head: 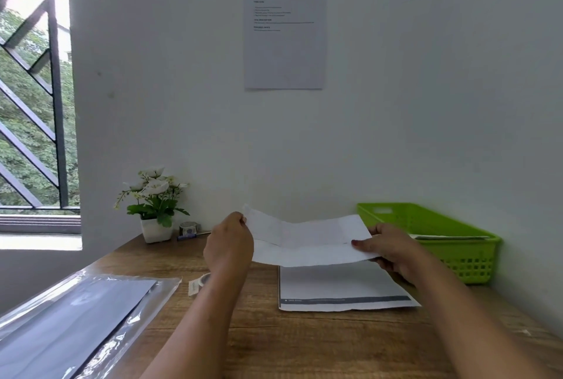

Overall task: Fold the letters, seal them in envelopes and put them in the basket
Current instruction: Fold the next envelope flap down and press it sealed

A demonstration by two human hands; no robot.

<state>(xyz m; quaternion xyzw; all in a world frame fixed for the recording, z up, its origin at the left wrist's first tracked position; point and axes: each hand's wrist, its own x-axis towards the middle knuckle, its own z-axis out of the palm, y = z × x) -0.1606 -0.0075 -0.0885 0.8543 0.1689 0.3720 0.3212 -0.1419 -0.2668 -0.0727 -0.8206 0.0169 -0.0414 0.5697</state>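
Both hands are up off the table w/ one letter [310, 241] stretched btwn them. Left hand [228, 244] pinches the sheet's left edge, fingers curled round it. Right hand [387, 252] grips the right edge, thumb on top, fingers underneath. Sheet is white, held roughly level, sags a bit mid-span, w/ crease lines showing across it. It hangs above the far edge of a stack of printed sheets [344, 287] lying flat on the wooden table [274, 342], apart from it.

Green plastic basket [469, 259] sits at the right by the wall, just beside the right hand. Sth flat & pale lies inside, can't tell what.

Front left: clear plastic pack of grey envelopes [76, 317]. Small tape roll [204, 278] near the left forearm, partly hidden. Back left: potted plant [155, 205] w/ white flowers, 2nd tape roll [189, 227] & a pen [190, 237] beside it. Printed notice [285, 31] on the wall, barred window [30, 89] far left.
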